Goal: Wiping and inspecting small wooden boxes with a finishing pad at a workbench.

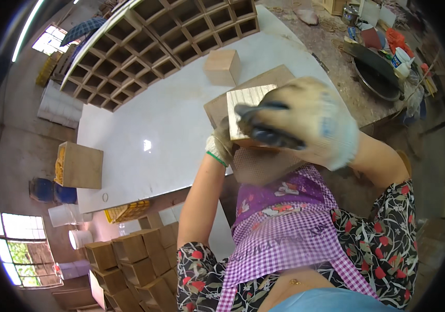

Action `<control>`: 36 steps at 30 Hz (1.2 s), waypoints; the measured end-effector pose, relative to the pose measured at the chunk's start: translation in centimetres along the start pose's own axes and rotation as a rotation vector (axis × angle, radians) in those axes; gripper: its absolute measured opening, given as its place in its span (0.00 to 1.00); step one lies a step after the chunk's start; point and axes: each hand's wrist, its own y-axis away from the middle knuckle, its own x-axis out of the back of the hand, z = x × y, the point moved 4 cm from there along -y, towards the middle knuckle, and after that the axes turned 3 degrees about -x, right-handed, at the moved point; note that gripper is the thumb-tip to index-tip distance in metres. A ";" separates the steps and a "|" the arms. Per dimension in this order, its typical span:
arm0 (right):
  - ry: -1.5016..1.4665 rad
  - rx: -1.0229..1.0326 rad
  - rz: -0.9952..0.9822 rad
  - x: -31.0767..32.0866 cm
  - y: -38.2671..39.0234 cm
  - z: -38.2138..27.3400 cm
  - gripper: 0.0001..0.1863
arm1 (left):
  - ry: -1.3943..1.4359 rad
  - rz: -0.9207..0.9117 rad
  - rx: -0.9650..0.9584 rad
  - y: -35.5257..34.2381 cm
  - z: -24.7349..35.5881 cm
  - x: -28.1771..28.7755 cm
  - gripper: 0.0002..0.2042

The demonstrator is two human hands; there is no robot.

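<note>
A square wooden box (246, 99), with a pale, lined top face, is tilted up in front of me. My left hand (221, 144), in a white glove with a green cuff edge, grips its left side, the fingers partly hidden. Across the box's face lies my right hand (305, 119), gloved too, its fingers curled and dark at the ends. Motion blur hides whatever is under those fingers. Beneath and behind the box is a flat brown board (277, 76). A brown dotted sheet (264, 165) hangs below it, by my apron.
A plain wooden block or box (222, 67) stands on the white table (144, 171). Rows of open wooden boxes (155, 36) line its far side. Another box (80, 165) sits at the left edge. Stacked boxes (129, 249) are lower left; a black basin (376, 75) is at right.
</note>
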 end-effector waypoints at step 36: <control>-0.052 -0.150 0.097 -4.3 -1.8 9.0 0.18 | -0.128 -0.019 -0.144 -2.1 -1.0 1.9 0.22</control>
